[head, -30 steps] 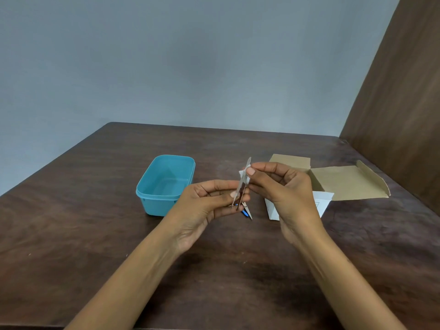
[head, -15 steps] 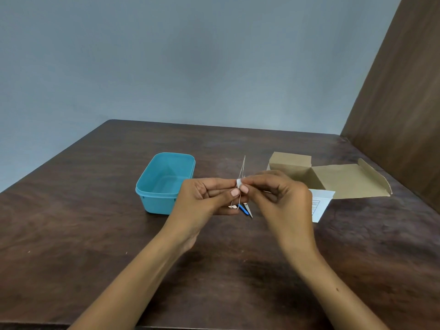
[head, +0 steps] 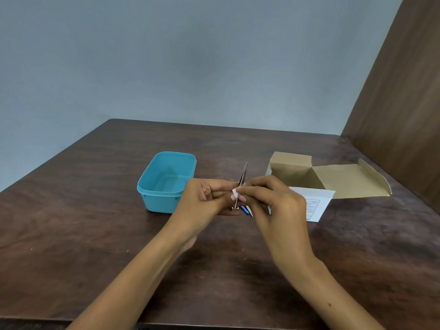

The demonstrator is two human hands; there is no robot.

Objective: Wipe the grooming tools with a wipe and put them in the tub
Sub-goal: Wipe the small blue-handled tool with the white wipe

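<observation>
Above the dark wooden table (head: pixel 95 234), a slim metal tool (head: pixel 242 178) is pinched by the left hand (head: pixel 204 201) while a small white wipe (head: pixel 234 193) is pinched against it by the right hand (head: pixel 273 198).

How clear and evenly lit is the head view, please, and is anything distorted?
Head view: soft, even light, faint shadows under the arms on the table; the metal tool and wipe are small and slightly soft; wide-angle bending slants the wood panel.

One teal tub (head: pixel 166 181), one open cardboard box (head: pixel 316 178), one printed sheet (head: pixel 314 203). Two hands (left (head: pixel 202 203), right (head: pixel 276 203)). One metal tool (head: pixel 242 177), one wipe (head: pixel 234 193).
</observation>
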